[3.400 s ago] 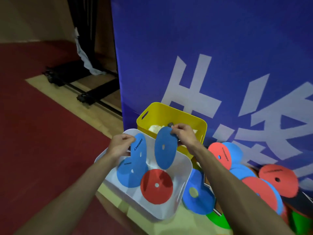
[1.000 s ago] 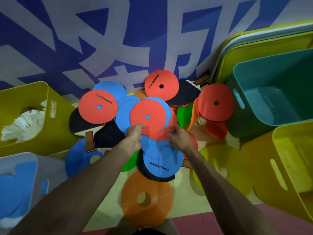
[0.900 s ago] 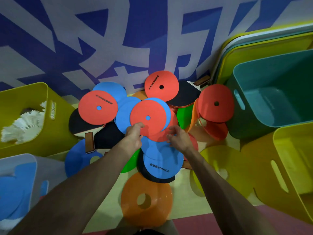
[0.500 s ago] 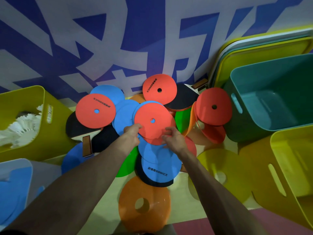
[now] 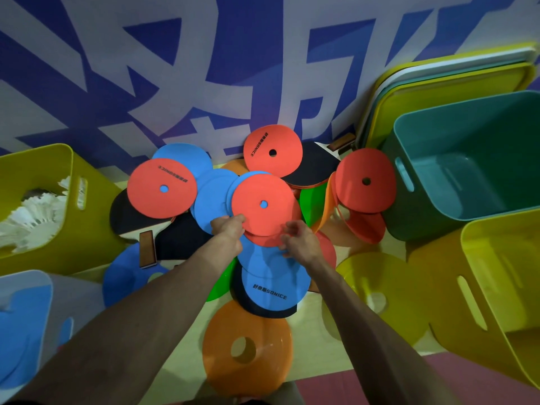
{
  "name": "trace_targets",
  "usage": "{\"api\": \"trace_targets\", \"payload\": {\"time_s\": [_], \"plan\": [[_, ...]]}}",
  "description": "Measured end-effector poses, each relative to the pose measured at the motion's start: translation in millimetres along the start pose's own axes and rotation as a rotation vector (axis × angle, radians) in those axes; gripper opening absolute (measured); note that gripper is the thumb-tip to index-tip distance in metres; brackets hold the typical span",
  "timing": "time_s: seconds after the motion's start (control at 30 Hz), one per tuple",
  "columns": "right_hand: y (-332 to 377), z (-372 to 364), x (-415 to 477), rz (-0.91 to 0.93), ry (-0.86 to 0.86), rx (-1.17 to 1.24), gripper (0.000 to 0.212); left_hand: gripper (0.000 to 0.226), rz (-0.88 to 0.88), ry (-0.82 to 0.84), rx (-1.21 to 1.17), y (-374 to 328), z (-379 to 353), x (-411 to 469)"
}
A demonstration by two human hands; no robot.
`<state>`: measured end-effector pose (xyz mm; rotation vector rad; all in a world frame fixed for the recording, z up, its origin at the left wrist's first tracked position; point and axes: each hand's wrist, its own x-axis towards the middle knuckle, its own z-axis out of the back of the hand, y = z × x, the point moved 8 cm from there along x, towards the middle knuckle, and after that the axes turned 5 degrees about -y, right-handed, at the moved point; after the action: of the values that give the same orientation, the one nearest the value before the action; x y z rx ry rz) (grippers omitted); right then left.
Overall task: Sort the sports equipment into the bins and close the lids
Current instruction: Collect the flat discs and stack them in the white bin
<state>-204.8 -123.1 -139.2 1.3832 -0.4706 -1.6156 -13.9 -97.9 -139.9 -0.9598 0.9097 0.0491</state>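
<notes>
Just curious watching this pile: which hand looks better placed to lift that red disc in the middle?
Probably the left hand: its fingers already pinch the flat red foam disc at its lower edge, while the right hand hovers open beside it.

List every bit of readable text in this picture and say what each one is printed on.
"SONICE", after three characters too blurred to read: blue disc nearest the camera.
"SONICE", running sideways, with more unreadable characters: red disc at the back.
Mirrored print, likely the same brand: red disc on the left.
Large white characters, cropped, unreadable: blue banner.
</notes>
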Motion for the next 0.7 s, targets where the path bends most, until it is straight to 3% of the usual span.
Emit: {"api": "trace_targets", "payload": {"time_s": [0.1,0.33,0.43,0.57,0.7], "plan": [[1.2,-0.1,-0.2,0.0,-0.006,-0.001,0.033,0.027,-0.051,0.012,0.028,-3.8,-0.7,-3.1],[10.2,-0.9,6.0,-0.008,-0.056,-0.045,0.018,0.023,-0.205,0.072,0.128,-28.7,10.2,-9.1],[16.0,-5.0,13.6,-0.021,-0.121,-0.056,0.032,0.016,-0.282,0.01,0.137,-47.0,35.8,-5.0],[13.8,-11.8,20.9,-0.161,-0.286,0.153,0.04,0.016,-0.343,0.01,0.099,-65.3,69.9,-2.9],[12.7,-22.5,22.2,-0.235,-0.354,0.321,0.021,0.014,-0.371,-0.005,0.052,-78.1,105.6,-2.6]]}}
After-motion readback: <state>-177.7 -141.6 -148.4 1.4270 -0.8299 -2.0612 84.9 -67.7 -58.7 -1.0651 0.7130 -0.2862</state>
